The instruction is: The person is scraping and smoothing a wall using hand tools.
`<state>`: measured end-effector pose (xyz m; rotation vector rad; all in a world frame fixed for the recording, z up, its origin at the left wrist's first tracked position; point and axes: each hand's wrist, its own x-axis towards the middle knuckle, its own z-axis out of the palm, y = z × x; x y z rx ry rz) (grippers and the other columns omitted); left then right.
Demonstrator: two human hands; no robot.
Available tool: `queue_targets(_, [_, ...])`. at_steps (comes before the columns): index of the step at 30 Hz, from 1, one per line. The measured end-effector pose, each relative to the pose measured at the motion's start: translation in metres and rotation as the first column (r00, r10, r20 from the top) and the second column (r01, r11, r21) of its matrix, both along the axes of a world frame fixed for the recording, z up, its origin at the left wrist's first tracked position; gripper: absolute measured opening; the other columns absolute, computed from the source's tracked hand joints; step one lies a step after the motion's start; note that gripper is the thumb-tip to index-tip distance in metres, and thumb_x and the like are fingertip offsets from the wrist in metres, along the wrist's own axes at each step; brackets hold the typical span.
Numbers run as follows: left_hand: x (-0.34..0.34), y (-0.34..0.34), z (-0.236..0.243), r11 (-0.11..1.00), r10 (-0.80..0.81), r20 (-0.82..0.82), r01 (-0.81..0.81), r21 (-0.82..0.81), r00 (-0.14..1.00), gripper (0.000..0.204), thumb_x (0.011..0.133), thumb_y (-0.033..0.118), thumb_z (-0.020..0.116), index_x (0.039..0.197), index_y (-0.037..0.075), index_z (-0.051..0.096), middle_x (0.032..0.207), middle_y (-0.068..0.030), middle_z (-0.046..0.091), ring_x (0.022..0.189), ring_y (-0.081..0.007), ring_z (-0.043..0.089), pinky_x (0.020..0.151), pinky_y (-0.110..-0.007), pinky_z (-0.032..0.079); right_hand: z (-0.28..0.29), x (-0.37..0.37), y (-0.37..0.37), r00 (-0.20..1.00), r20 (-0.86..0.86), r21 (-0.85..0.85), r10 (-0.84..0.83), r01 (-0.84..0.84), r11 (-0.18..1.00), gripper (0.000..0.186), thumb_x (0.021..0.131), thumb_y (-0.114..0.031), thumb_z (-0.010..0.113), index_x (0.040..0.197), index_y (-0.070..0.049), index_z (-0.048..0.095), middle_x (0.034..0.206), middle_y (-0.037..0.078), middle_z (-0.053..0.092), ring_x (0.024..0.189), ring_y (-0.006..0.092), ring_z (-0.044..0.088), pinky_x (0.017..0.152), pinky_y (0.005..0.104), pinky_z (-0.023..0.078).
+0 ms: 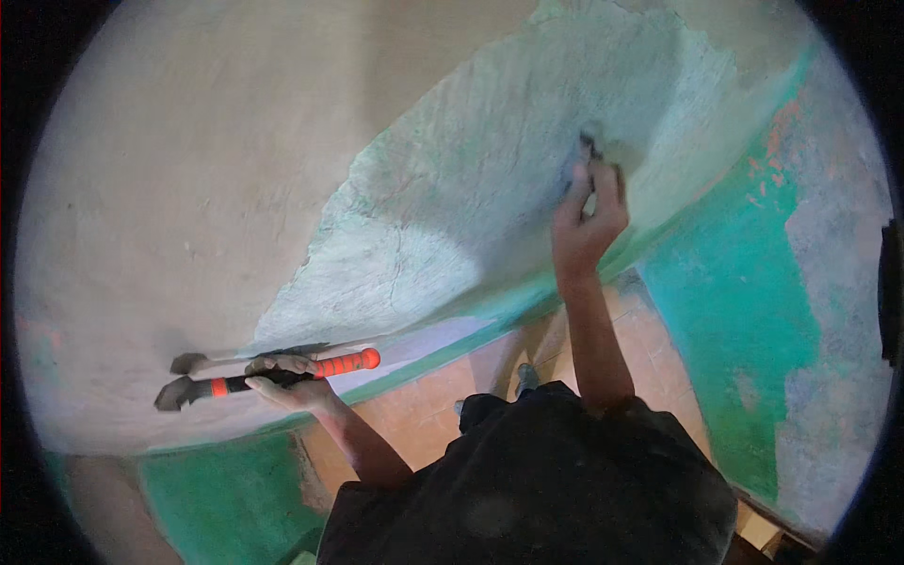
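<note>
My left hand (282, 383) is closed around a hammer-like tool (344, 363) with an orange ribbed grip, a black shaft and an orange band. Its dark, flared head (174, 395) points left, close to the wall; the exact kind of head is hard to make out. Raised higher, my right hand (593, 212) is pinched against the bare wall patch (443, 217). A small dark object (589, 146) shows at its fingertips, too blurred to name.
Beige coating (217, 169) surrounds the pale, greenish patch, with a ragged edge between them. Green-painted wall (734, 320) stands at the right, and another green area (226, 499) at lower left. Below are the tiled floor (405, 424) and my shoe (527, 377).
</note>
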<state>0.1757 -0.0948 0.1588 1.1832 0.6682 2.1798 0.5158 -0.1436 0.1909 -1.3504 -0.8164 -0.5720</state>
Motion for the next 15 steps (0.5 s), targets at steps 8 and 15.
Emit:
queue_targets(8, [0.004, 0.003, 0.004, 0.999, 0.036, -0.062, -0.035, 0.022, 0.997, 0.038, 0.095, 0.04, 0.034, 0.082, 0.006, 0.045, 0.046, -0.0025, 0.041, 0.033, -0.0113, 0.039, 0.033, -0.025, 0.039, 0.005, -0.09, -0.002, 0.812, 0.412, -0.289, 0.414, -0.315, 0.904, 0.017, 0.069, -0.001, 0.059, 0.083, -0.012, 0.061, 0.071, 0.006, 0.049, 0.063, 0.0227, 0.051, 0.053, 0.0353, 0.044])
queue_targets(15, [0.002, -0.003, 0.007, 0.999, 0.043, -0.075, -0.042, 0.019, 0.996, 0.039, 0.094, 0.041, 0.033, 0.081, 0.006, 0.045, 0.046, -0.0025, 0.04, 0.034, -0.0115, 0.039, 0.033, -0.025, 0.039, 0.08, -0.042, -0.003, 0.961, 0.247, -0.036, 0.121, -0.115, 0.993, 0.018, 0.079, 0.0, 0.052, 0.091, -0.006, 0.064, 0.075, 0.01, 0.055, 0.068, 0.0272, 0.055, 0.058, 0.0346, 0.044])
